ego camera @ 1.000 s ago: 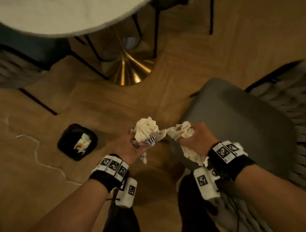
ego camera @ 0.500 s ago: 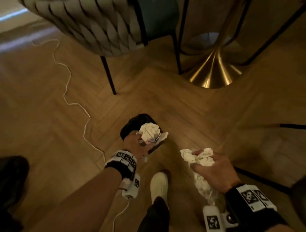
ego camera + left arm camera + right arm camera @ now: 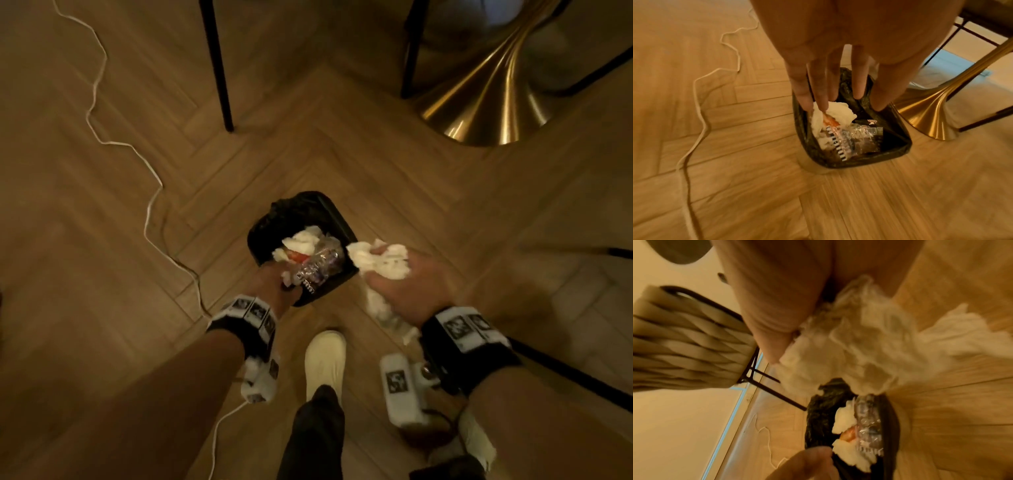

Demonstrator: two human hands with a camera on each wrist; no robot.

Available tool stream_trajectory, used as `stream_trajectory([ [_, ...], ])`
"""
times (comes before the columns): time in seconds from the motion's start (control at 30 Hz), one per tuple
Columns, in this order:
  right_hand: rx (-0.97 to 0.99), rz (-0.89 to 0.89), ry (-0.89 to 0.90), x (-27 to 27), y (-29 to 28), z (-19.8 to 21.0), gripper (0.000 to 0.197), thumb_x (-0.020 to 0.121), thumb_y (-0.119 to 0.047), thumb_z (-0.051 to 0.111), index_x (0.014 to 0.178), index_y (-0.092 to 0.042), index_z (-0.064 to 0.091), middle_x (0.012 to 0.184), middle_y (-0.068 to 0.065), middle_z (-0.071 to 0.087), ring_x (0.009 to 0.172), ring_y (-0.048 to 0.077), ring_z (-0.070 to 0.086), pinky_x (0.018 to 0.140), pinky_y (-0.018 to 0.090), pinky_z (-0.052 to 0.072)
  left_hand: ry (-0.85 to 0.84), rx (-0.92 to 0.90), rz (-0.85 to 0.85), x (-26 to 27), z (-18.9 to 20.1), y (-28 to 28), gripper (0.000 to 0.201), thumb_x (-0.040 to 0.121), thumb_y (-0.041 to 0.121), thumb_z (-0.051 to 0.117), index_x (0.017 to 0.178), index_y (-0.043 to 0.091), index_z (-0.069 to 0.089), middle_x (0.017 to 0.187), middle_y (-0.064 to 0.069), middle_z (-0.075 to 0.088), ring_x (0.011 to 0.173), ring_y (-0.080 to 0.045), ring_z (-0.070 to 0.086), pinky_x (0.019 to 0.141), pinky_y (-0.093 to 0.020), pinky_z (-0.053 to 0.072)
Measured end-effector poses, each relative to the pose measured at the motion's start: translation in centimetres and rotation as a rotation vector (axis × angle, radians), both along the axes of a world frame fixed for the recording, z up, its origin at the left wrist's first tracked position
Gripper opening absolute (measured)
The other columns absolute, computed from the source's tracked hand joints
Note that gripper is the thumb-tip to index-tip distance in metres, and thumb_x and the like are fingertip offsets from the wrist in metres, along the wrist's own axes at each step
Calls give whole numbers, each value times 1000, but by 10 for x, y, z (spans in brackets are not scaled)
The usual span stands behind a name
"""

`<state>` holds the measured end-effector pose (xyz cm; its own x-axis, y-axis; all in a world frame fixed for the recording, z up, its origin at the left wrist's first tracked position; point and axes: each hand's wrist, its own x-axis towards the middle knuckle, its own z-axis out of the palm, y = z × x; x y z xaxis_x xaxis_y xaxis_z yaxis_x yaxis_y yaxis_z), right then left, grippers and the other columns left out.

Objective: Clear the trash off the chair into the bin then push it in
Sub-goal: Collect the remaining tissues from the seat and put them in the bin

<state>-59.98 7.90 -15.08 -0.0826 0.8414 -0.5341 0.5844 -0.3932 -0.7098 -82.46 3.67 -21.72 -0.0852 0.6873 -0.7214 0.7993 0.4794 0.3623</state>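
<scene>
Left hand (image 3: 838, 48) is hanging over the bin (image 3: 898, 155), fingers (image 3: 820, 91) pointing straight down and spread, nothing gripped. Two fingertips are touching or just above a white tissue (image 3: 836, 112) lying in the bin. A clear plastic wrapper (image 3: 851, 139) is sitting beside the tissue inside the black liner. White cord (image 3: 698, 100) is trailing across the wood floor (image 3: 900, 203). Brass table base (image 3: 931, 113) is standing just beside the bin.

The bin (image 3: 337, 219) stands on the floor (image 3: 445, 212). In it lie tissues (image 3: 303, 238) and a crinkly wrapper (image 3: 322, 262). The left hand (image 3: 274, 281) is over the bin's near edge. The right hand (image 3: 407, 291) is just to the right of the bin, with a wad of tissue (image 3: 380, 260) in it. A cord (image 3: 150, 202) lies on the floor to the left. A shoe (image 3: 323, 359) is in front of the bin. Behind it, to the right, stands what may be a table base (image 3: 486, 102).
</scene>
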Motion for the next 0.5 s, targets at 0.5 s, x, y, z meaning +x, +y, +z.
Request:
stream_trajectory([
  [0.5,-274,68,8,-38,8,-29,31,77,-36,72,104,-23,69,102,0,70,95,18,66,80,26,50,-68,-16,251,-7,67,-75,16,80,17,66,84,32,61,93,4,66,72,-12,60,70,-22,41],
])
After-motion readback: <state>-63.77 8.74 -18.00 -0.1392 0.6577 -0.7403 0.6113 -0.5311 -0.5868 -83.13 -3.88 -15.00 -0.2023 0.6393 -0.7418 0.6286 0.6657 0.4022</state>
